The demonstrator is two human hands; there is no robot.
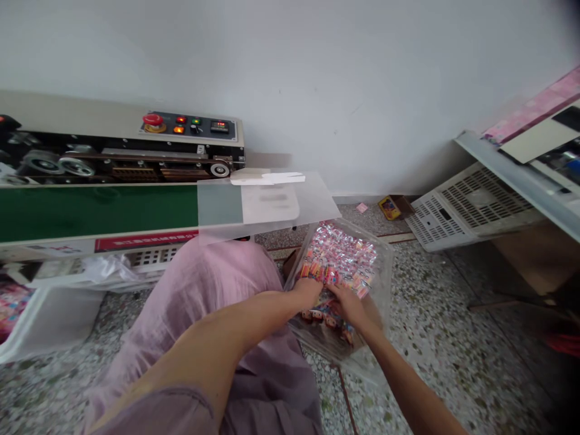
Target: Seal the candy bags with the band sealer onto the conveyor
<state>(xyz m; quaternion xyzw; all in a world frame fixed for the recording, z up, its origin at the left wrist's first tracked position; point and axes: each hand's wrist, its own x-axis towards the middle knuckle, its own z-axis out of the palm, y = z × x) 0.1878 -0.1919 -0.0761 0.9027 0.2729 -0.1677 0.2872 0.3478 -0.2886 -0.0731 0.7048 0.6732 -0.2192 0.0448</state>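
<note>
A clear plastic bag (383, 266) lies open on the floor, full of small pink and red wrapped packets (344, 257). Both my hands reach down into its near part. My left hand (308, 291) rests on the packets with its fingers curled down among them. My right hand (347, 302) is beside it, fingers closed round some of the packets. My knee in pink trousers (212, 284) is just left of the bag.
A band sealing machine (122, 157) with a green conveyor belt (95, 211) stands at the left, a clear plate (272, 202) at its end. A white slatted crate (466, 205) leans by a shelf at the right. A white tray (49, 320) sits at the lower left.
</note>
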